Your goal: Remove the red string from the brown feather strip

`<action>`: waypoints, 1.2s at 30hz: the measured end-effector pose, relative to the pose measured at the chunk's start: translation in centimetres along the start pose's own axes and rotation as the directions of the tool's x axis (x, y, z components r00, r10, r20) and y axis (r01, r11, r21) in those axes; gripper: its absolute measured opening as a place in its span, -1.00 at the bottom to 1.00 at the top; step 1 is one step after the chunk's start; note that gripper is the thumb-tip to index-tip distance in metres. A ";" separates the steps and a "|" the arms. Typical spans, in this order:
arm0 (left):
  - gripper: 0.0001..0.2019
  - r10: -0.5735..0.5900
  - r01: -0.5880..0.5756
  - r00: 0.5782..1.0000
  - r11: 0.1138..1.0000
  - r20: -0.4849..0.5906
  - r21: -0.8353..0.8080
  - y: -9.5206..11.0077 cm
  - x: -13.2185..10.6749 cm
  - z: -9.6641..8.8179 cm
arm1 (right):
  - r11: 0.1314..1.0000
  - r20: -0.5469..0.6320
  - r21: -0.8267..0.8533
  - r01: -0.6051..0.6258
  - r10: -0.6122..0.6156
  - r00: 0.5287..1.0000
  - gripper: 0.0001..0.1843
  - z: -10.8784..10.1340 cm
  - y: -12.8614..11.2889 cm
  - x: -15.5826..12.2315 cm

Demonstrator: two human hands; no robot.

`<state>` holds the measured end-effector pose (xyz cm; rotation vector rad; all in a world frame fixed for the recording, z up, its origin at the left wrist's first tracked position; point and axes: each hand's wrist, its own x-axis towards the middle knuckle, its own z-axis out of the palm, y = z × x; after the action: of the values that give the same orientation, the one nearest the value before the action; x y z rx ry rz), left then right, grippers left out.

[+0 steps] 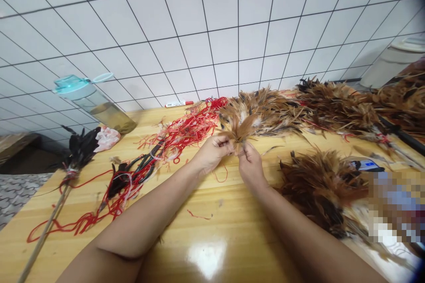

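Observation:
Between my two hands, over the middle of the wooden table [186, 239], a small bunch of brown feathers [241, 131] fans upward. My left hand [215, 152] pinches it from the left, thumb and fingertips pressed together. From the right, my right hand [250, 163] has its curled fingers closed at the base of the same bunch. The fingertips partly hide the feathers' lower ends. Just behind is a wide heap of brown and black feathers [272, 108]. A tangle of red string [192, 128] lies to the left of it.
At the left lean a water bottle [109, 112] and a stick [46, 234] tipped with black feathers [83, 148]. Red cords [89, 221] trail over the table. A red-and-white marker [179, 104] lies by the tiled wall [219, 44]. More feathers [315, 185] and a phone [368, 166] are at right.

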<state>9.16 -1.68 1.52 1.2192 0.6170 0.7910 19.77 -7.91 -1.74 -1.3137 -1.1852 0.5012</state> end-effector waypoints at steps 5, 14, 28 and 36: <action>-0.66 -0.065 0.074 0.995 0.991 0.081 -0.116 0.1 0.0 -0.1 | 0.987 0.075 0.155 -0.049 0.037 0.996 -0.69 0.1 -0.4 -0.2; -0.83 -0.185 0.133 0.981 0.861 -0.059 -0.490 0.8 0.2 0.1 | 0.852 0.286 0.430 -0.298 0.185 0.940 -0.70 -0.2 -1.1 0.6; -0.81 -0.237 0.204 0.971 0.874 -0.021 -0.440 0.6 -0.1 0.1 | 0.866 0.321 0.409 -0.289 0.160 0.933 -0.69 -0.2 -0.7 0.9; -0.80 -0.219 0.193 0.976 0.854 0.003 -0.484 0.7 0.0 -0.3 | 0.800 0.363 0.442 -0.406 0.255 0.896 -0.63 -0.5 -0.4 1.1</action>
<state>8.82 -1.39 2.15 0.6622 0.5393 0.7391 20.48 -7.35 -0.85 -1.0005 -0.9504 1.2178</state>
